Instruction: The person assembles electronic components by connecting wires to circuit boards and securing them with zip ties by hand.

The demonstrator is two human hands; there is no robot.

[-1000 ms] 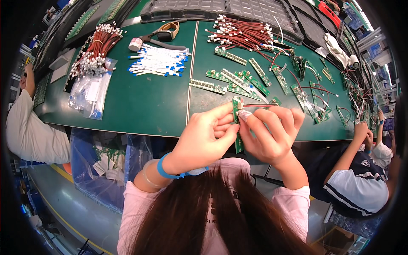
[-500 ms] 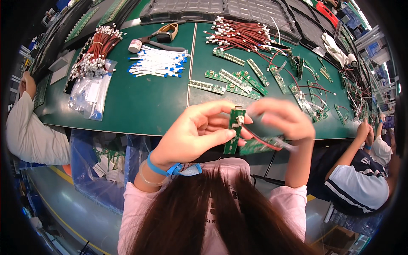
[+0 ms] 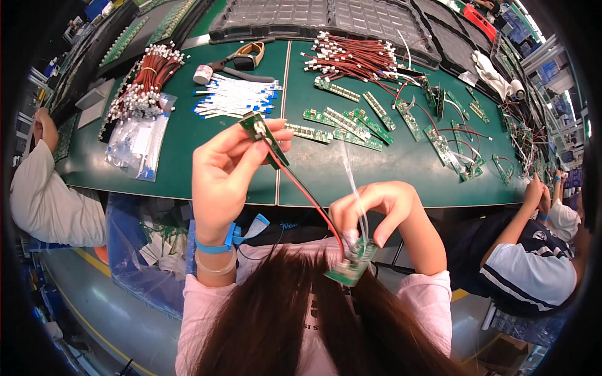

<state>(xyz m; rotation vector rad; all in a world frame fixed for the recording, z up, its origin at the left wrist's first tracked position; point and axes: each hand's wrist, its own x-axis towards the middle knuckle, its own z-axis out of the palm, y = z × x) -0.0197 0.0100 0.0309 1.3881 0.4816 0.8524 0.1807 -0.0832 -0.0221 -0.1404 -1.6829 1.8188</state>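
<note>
My left hand (image 3: 216, 178) is raised over the table's front edge, its thumb and fingers pinching a narrow green circuit board (image 3: 252, 126) with a white connector. From that connector a red and black cable (image 3: 305, 193) runs down to a second green circuit board (image 3: 343, 276). My right hand (image 3: 401, 202) grips this second board near its cable end, with thumb and fingers bent around it; the exact contact is partly hidden. A pale flat cable (image 3: 350, 172) rises from the second board past my right fingers. The second board hangs tilted, close to my chest.
White flat cables with blue ends (image 3: 233, 95), cutters (image 3: 248, 71) and bundled red cables (image 3: 150, 66) lie at left. Several circuit boards (image 3: 378, 110) and a red cable pile (image 3: 351, 53) lie ahead. Black trays (image 3: 269, 22) line the back. Co-workers sit at both sides.
My left hand has moved left and up with its board, now tilted. My right hand has come down and left to the second board, and the red and black cable is stretched between them.
</note>
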